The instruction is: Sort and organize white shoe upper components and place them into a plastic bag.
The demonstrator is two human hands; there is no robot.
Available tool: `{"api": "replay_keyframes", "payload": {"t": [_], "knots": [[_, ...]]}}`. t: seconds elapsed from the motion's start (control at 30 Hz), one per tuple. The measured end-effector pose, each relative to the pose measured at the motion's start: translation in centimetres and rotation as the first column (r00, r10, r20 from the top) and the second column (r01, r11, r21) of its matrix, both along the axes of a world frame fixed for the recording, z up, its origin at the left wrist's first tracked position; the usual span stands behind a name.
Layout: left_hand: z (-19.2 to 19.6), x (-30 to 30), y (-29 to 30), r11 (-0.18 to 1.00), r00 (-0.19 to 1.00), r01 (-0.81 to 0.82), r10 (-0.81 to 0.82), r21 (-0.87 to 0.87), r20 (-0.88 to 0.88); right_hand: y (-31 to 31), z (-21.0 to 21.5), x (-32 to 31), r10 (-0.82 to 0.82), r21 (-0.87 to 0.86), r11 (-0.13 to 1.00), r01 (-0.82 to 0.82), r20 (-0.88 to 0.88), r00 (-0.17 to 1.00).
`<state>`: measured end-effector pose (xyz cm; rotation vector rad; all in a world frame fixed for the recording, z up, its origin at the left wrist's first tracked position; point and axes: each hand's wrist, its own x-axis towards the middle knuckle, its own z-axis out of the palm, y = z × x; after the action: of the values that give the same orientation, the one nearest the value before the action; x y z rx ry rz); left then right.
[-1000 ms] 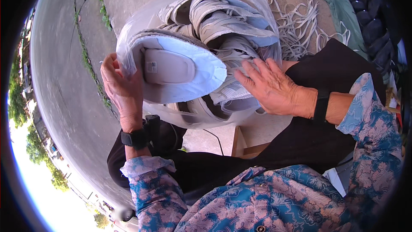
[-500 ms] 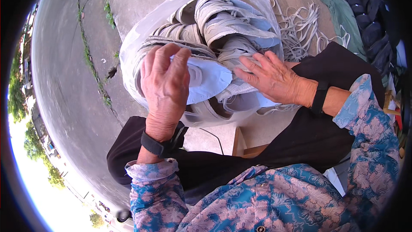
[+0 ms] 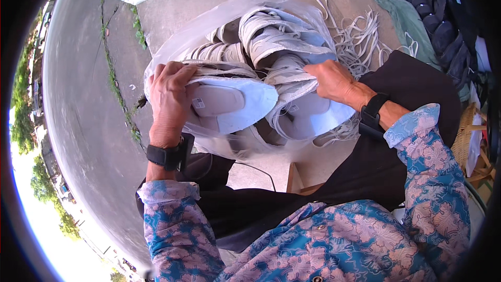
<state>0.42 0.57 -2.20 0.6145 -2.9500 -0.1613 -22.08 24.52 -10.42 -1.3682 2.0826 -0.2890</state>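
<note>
- The left hand (image 3: 171,91), loosely spread a moment ago, is now curling its fingers over the heel end of the left shoe upper (image 3: 222,102); whether it is pinching, I cannot tell (the thumb is hiding).
- The right hand (image 3: 333,81) is pinching the edge of the right stack of uppers (image 3: 292,75), no longer resting spread.
- That stack's front upper (image 3: 313,117) is now showing more insole and blue lining.
- Everything held is sitting in the clear bag (image 3: 180,42); both sides are seemingly being handled together.
</note>
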Motion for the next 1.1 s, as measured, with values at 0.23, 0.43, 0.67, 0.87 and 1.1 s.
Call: {"api": "replay_keyframes", "payload": {"t": [0.23,0.43,0.67,0.87,1.1], "knots": [[5.5,1.1,1.7,0.992,0.981,0.106,-0.093,0.068,-0.171,-0.4,2.4,-3.1,-0.274,-0.275,0.889,0.365,0.318,0.907],[3.3,-2.5,6.0,0.897,0.918,0.377,-0.328,0.23,-0.224,-2.4,-0.7,-4.0,-0.41,-0.314,0.782,0.539,0.393,0.823],[1.9,-5.1,8.1,0.91,0.94,0.337,-0.341,0.242,-0.025,-1.6,-2.8,-2.2,-0.419,-0.269,0.831,0.488,0.274,0.865],[0.6,-8.5,11.0,0.893,0.888,0.418,-0.44,0.165,0.135,-1.0,-3.0,-2.0,-0.337,-0.306,0.847,0.434,0.322,0.885],[-3.8,-9.9,10.4,0.952,0.928,0.298,-0.307,0.075,0.213,-1.0,-0.6,-2.5,-0.173,-0.547,0.831,0.105,-0.074,0.982]]}}
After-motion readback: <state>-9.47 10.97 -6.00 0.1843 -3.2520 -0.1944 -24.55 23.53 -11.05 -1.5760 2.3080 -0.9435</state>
